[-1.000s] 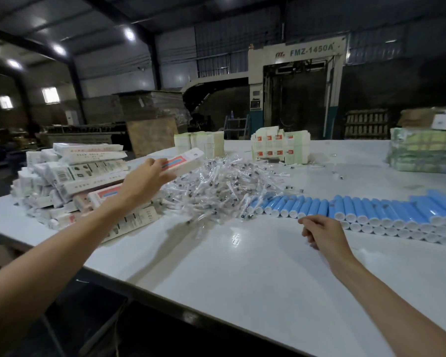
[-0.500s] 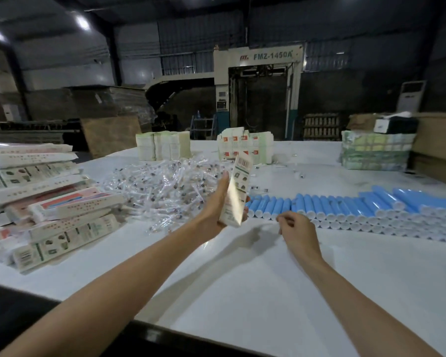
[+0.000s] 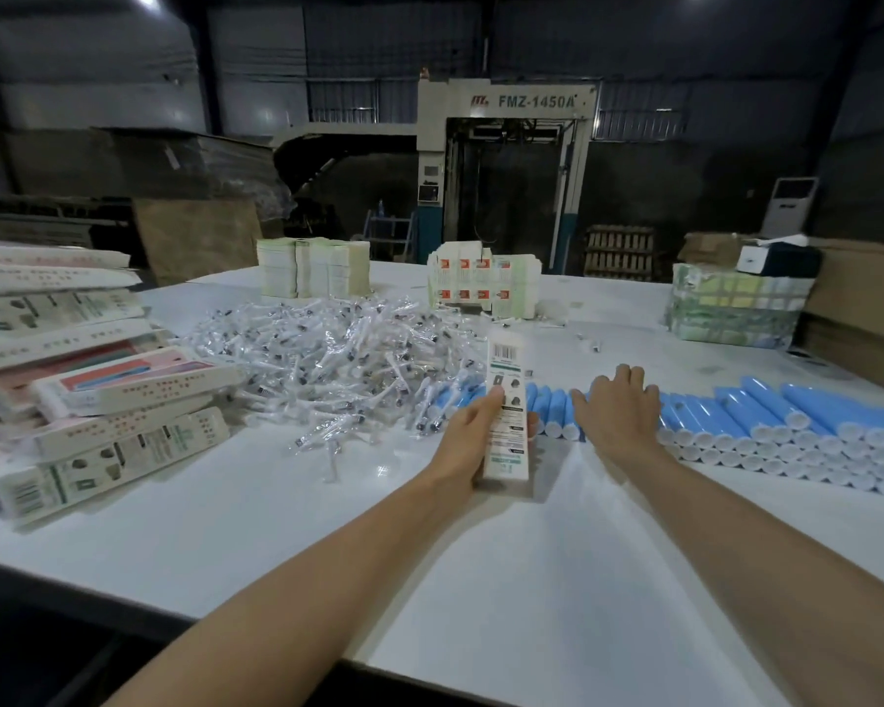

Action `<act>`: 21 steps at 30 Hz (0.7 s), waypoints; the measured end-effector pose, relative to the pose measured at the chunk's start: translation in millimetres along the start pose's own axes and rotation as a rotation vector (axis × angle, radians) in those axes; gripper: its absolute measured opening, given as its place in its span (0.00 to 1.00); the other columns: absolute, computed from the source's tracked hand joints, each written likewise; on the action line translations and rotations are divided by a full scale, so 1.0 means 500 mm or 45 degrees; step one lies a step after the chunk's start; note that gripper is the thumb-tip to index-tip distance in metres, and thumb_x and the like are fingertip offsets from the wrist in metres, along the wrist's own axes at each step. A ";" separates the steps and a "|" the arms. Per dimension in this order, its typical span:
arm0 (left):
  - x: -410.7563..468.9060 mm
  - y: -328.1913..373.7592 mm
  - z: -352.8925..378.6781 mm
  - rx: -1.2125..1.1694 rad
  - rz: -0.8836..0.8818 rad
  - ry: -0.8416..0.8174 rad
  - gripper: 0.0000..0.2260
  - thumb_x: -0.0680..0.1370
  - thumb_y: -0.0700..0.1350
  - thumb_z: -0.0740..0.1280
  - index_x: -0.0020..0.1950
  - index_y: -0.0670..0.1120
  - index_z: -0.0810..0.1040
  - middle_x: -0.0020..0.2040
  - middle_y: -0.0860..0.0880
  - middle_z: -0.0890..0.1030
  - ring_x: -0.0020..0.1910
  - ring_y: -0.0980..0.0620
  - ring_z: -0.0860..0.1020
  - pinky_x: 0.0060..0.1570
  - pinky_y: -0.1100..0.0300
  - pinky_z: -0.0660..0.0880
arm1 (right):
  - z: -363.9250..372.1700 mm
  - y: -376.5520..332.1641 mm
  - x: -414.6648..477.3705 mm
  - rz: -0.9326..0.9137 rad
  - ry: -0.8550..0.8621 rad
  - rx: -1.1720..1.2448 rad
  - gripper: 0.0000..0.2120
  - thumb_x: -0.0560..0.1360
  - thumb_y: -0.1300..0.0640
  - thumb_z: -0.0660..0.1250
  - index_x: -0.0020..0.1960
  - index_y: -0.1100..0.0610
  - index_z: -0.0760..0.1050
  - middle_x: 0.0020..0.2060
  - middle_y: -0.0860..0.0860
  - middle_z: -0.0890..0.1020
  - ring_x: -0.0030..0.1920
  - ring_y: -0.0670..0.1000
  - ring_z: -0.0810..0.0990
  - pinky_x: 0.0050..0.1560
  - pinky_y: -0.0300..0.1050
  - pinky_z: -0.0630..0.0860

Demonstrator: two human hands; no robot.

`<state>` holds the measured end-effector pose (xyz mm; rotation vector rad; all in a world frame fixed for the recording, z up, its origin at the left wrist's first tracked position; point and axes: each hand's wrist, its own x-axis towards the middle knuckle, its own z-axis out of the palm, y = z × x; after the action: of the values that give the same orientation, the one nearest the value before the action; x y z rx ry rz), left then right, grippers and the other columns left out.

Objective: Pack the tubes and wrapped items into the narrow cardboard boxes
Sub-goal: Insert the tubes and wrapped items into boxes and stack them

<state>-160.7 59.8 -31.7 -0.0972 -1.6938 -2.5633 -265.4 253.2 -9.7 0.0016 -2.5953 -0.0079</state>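
Left hand: fingers wrapped round one narrow box, held upright just above the table.
Right hand: open, fingers spread flat on the blue tubes, nothing gripped.
Change: a second ago my left was at the box stack; the box now sits beside the tube row. My right has moved onto the tubes.
Meaning: box fetched, tube pick likely next.
Wrapped items: piled left of the box, untouched.

Dim workshop behind a white table
A machine marked FMZ-1450A stands at the back — a white floor unit to its right, stacked pallets between.
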 end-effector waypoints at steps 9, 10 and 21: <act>0.017 0.003 -0.013 -0.024 -0.005 0.014 0.16 0.86 0.55 0.68 0.62 0.43 0.83 0.53 0.39 0.89 0.47 0.45 0.89 0.49 0.48 0.87 | 0.023 -0.034 -0.008 -0.058 -0.143 -0.269 0.16 0.76 0.58 0.71 0.62 0.60 0.74 0.59 0.58 0.78 0.60 0.57 0.75 0.58 0.46 0.71; 0.019 0.002 -0.014 -0.004 -0.015 0.030 0.16 0.85 0.56 0.68 0.61 0.45 0.83 0.53 0.41 0.89 0.48 0.45 0.89 0.52 0.47 0.87 | 0.021 -0.036 -0.010 -0.059 -0.164 -0.255 0.17 0.76 0.59 0.71 0.63 0.61 0.73 0.60 0.59 0.78 0.60 0.58 0.75 0.59 0.46 0.72; 0.010 0.009 -0.013 0.087 -0.005 0.104 0.12 0.83 0.52 0.73 0.62 0.47 0.85 0.54 0.45 0.89 0.49 0.50 0.87 0.54 0.47 0.83 | -0.029 -0.048 0.000 0.084 -0.408 -0.077 0.07 0.79 0.64 0.64 0.55 0.59 0.77 0.57 0.59 0.81 0.58 0.59 0.79 0.47 0.46 0.73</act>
<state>-165.5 52.1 -29.5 0.0137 -1.7511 -2.4729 -257.9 229.2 2.6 -0.1159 -2.9132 -0.0673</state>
